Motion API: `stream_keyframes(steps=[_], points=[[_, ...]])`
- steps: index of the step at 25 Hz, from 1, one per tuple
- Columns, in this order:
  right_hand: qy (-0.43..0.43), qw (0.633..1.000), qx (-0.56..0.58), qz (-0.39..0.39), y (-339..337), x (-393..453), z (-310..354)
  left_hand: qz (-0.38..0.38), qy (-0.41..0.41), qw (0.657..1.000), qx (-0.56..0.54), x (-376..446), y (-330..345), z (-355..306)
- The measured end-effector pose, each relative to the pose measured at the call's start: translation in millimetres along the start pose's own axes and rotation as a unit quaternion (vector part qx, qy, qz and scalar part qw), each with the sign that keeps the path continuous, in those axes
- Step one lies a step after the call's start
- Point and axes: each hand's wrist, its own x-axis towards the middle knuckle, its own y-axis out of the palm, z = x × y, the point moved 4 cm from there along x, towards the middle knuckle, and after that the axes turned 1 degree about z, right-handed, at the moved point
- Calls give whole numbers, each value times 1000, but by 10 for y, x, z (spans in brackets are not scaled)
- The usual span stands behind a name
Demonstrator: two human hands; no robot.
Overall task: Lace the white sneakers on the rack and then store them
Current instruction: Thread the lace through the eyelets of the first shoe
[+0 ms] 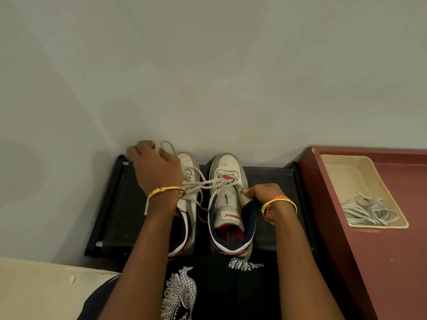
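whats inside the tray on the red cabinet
The tray holds a loose tangle of pale shoelaces bunched at its near end; the far end shows bare tray floor. Whether anything lies beneath the tangle cannot be seen.

- A home, likely an entryway or room corner: a low black shoe rack [108, 204] stands against a plain painted wall [208, 77].
- Beside it, a maroon cabinet [392, 262] carries a beige tray [332, 162] of loose laces [367, 211].
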Motion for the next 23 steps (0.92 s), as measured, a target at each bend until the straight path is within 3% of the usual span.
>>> stream_keyframes(steps=[2, 4, 8, 11, 14, 16, 23], points=[[-37, 998, -43, -15, 14, 5, 28, -18, -14, 999, 27, 60, -120, 119], [-126, 983, -122, -57, 50, -53, 120, 29, -6, 995, 92, -53, -84, 129], [-322, 872, -354, -102, 286, -300, 379, 257, 137, 944, 157, -525, 271, -75], [-311, 807, -494, -86, 442, -224, 381, 398, 87, 895, 183, -827, 526, 70], [-277, 769, -567, -101, 541, -52, 319, 386, 13, 915, 112, -858, 638, 223], [-269, 777, -559, -107, 598, 22, 306, 368, -21, 927, 71, -856, 646, 249], [-256, 887, -360, -131, 471, -3, 291, 342, -25, 938, 41, -959, 648, 190]])
